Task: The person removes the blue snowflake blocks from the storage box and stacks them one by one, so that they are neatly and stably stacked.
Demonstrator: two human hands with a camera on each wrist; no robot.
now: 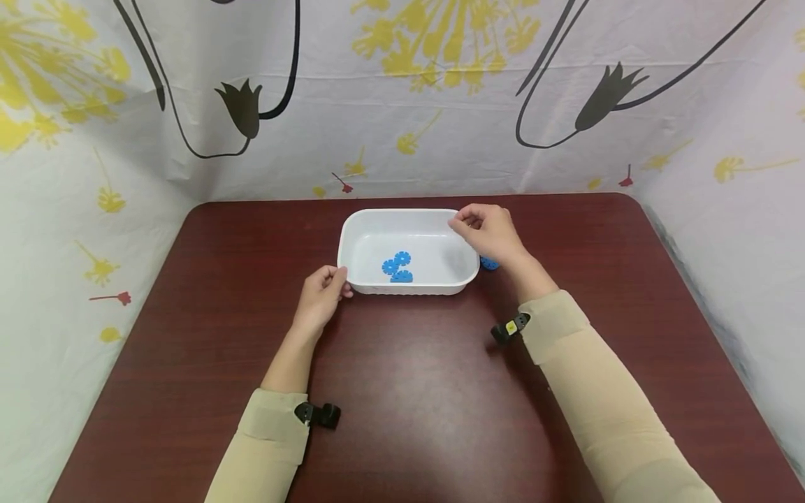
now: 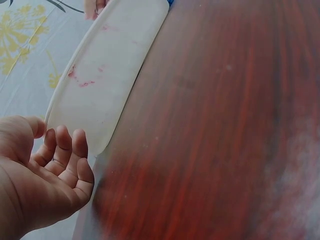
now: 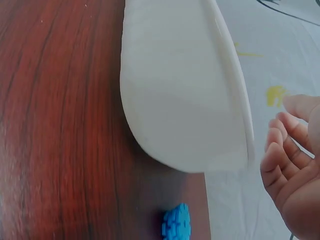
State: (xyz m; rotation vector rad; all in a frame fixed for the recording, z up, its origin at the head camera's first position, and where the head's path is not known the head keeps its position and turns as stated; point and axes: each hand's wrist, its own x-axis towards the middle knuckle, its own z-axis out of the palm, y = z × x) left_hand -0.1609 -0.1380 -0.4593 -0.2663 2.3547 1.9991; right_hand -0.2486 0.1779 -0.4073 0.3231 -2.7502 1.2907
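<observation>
White and shallow, the tray [image 1: 409, 288] sits toward the far edge of the dark red table [image 1: 409, 391] in the head view. Blue pieces [image 1: 390, 267] lie inside it, left of its middle and toward the near side. The left hand [image 1: 319, 297] pinches the tray's near left corner, thumb on the rim. The right hand [image 1: 493, 229] is at the far right corner, its fingers loosely bent, with nothing to be seen in them. Just right of the tray, partly hidden by the right arm, is a blue stack [image 1: 489, 263]. Both sleeves [image 1: 569, 325] are beige, and a white cloth [image 1: 402, 161] printed with yellow and grey plants hangs on the far side.

In the left wrist view, the left thumb meets the rim and the bent fingers lie by the outer wall, which carries pinkish marks [image 2: 80, 80].

In the right wrist view, the right hand is relaxed and apart from the tray; the blue stack rests on the table near the tray's rounded end.
</observation>
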